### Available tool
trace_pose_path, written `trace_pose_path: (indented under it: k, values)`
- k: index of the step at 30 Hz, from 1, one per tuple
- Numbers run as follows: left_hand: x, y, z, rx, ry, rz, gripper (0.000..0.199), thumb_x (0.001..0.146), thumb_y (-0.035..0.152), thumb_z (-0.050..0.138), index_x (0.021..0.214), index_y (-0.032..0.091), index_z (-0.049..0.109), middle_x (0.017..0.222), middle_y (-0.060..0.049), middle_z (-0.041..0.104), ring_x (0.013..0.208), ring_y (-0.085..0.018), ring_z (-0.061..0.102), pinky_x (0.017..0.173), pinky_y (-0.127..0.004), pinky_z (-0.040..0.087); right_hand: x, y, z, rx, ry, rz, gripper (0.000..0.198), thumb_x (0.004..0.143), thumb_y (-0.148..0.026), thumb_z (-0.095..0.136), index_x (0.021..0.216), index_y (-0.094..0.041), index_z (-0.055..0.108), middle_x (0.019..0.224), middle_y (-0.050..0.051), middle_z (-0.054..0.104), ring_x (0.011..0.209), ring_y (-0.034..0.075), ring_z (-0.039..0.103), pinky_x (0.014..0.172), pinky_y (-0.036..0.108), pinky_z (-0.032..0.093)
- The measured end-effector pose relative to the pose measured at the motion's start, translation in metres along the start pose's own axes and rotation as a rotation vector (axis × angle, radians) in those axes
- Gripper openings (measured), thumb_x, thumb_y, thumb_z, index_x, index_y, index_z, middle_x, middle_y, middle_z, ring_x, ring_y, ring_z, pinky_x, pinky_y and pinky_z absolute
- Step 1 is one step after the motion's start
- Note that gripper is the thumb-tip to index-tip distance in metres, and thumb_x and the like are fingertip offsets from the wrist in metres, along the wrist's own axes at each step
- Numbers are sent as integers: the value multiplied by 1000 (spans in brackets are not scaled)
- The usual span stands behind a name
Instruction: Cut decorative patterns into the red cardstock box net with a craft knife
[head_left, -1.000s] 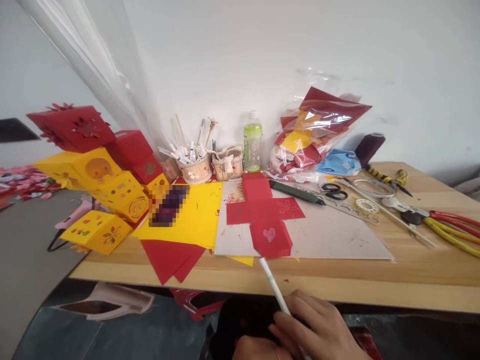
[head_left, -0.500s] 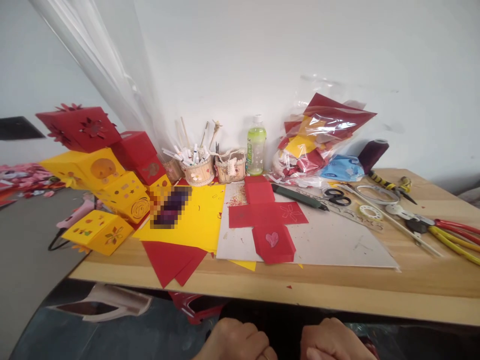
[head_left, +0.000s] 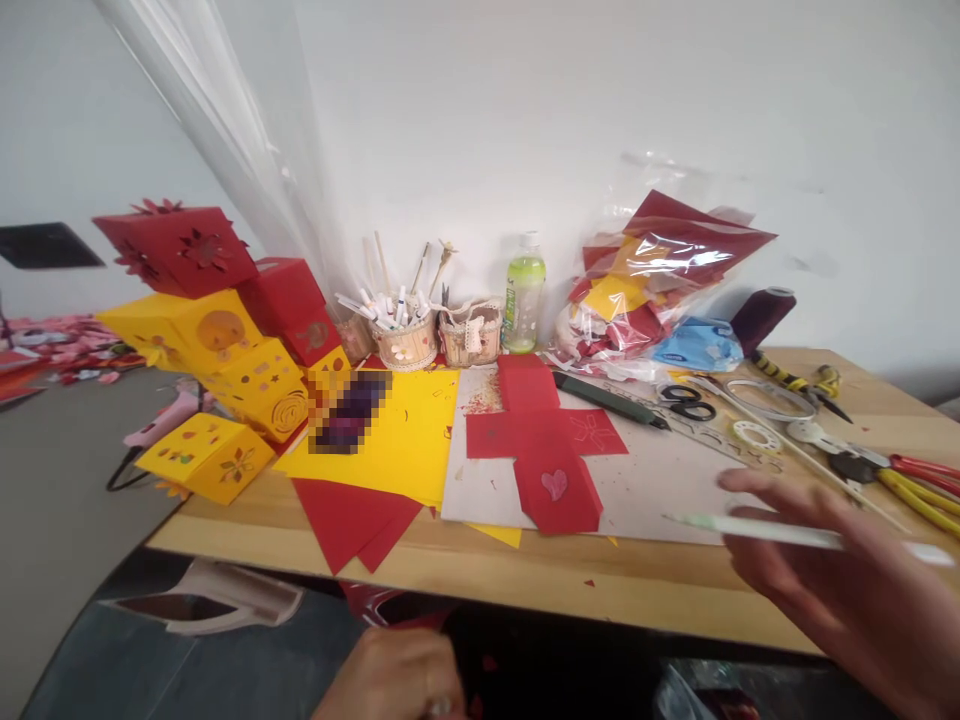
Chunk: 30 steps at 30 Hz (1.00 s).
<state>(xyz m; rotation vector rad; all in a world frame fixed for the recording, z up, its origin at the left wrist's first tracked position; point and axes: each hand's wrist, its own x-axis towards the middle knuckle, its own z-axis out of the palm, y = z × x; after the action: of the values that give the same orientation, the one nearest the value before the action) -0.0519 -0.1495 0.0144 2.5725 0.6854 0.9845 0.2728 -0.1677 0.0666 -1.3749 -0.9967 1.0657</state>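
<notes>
At the right, my right hand [head_left: 832, 570] is raised over the table's front edge, its fingers around a white pen-shaped tool [head_left: 795, 532] with a pale green front end. Its thin point faces left, above the grey board [head_left: 660, 500]. My left hand [head_left: 401, 670] is a closed fist below the table edge; what it holds, if anything, is hidden. On the board lies a red cross-shaped paper cut-out [head_left: 541, 430] with side flaps. A pink heart [head_left: 554, 485] marks its nearest panel, and a flower outline [head_left: 592, 432] its right one. Neither hand touches the cut-out.
Yellow sheets [head_left: 412, 430] and red sheets [head_left: 352, 520] lie left of the board. Paper boxes [head_left: 206, 455] are stacked at the left. Behind stand a pen basket [head_left: 405, 342] and a bottle [head_left: 523, 300]. Scissors [head_left: 686, 402], a dark cutter [head_left: 615, 400] and pliers [head_left: 847, 462] lie right.
My right hand has risen from below the table edge and moved right, and the pen-shaped tool now shows in it. My left fist has shifted left. The view has turned slightly left.
</notes>
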Motion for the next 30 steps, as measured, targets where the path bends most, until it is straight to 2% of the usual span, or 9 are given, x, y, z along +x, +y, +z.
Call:
trace_pose_path:
  k: [1,3,4,5,8,12,16,25,30]
  values:
    - [10,0,2,-20,9,81,48,97,37,33,59,17,53,51,2,56,43,-7,53,39,-16,40,9,0,7,81,-30,44,33,72,-57,59,79,-26,67,54,3,58,42,13,48,39,25,43]
    - [32,-1,14,146,167,127,34,94,32,43,71,14,59,58,-1,61,50,-11,59,47,-19,48,25,2,26,132,-119,77,30,65,-51,69,73,-22,65,57,3,60,46,12,49,42,24,42]
    - [42,-2,22,243,277,157,33,94,31,44,74,12,60,63,-3,65,57,-14,63,54,-23,53,33,3,36,90,-137,43,28,66,-47,70,71,-21,63,57,1,57,49,11,49,44,23,42]
    - [50,-4,32,301,316,171,30,94,28,44,79,10,62,73,-6,68,67,-16,66,62,-26,55,40,4,45,20,-151,-12,27,67,-44,70,67,-20,59,58,-1,54,51,11,48,47,22,42]
    - [66,-10,60,417,337,160,29,95,26,42,91,7,64,96,-11,69,89,-21,66,73,-31,57,57,11,62,-180,-191,-144,28,75,-41,64,64,-19,50,63,-3,47,59,11,47,57,24,44]
    - [69,-19,84,455,374,83,36,95,31,41,88,6,65,93,-13,70,88,-23,67,72,-34,57,70,22,68,-278,-247,-208,25,76,-37,64,69,-20,47,65,-4,47,58,11,43,54,24,37]
    - [68,-24,88,445,380,71,34,94,31,43,86,7,66,90,-11,71,85,-22,68,71,-34,57,72,32,68,-362,-264,-243,29,79,-32,61,62,-20,41,59,-5,42,55,11,36,51,25,29]
    - [69,-21,84,437,349,38,31,94,26,41,89,7,66,93,-10,70,88,-22,67,71,-32,57,71,38,67,-445,-301,-239,29,83,-35,56,63,-20,41,59,-4,44,55,11,38,50,25,29]
    - [68,-22,85,413,363,26,29,94,25,42,88,8,66,93,-9,71,88,-21,67,75,-34,56,71,39,66,-436,-269,-262,27,84,-32,56,64,-21,41,60,-5,44,55,11,39,51,24,29]
